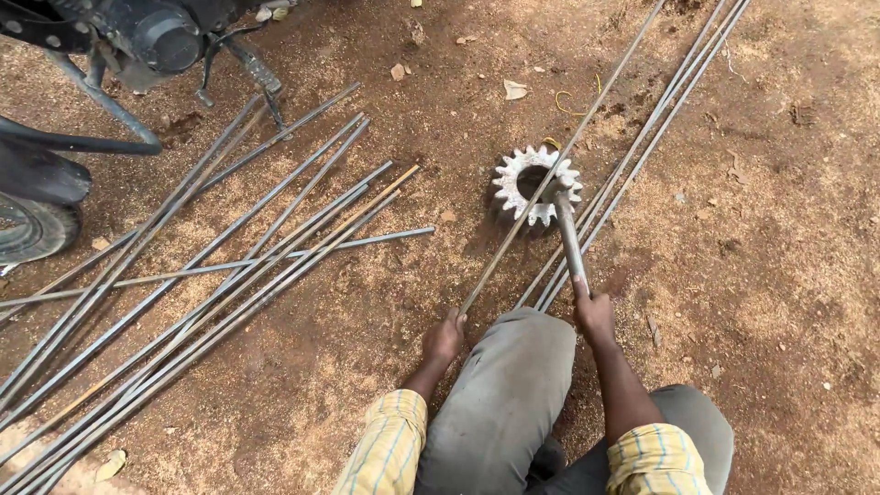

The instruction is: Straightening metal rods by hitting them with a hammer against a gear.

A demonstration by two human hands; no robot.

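My left hand (445, 336) grips the near end of a long thin steel rod (550, 174) that runs up and to the right across a toothed metal gear (524, 171) lying on the dirt. My right hand (594, 314) holds the handle of a hammer (568, 234), whose head rests on the rod at the gear's right rim. My knee in grey trousers (509, 394) sits between the two arms.
Several long steel rods (211, 275) lie fanned out on the ground to the left. Three more rods (642, 147) run diagonally right of the gear. A motorcycle's wheel and engine (82, 64) stand at the top left. Dry leaves dot the dirt.
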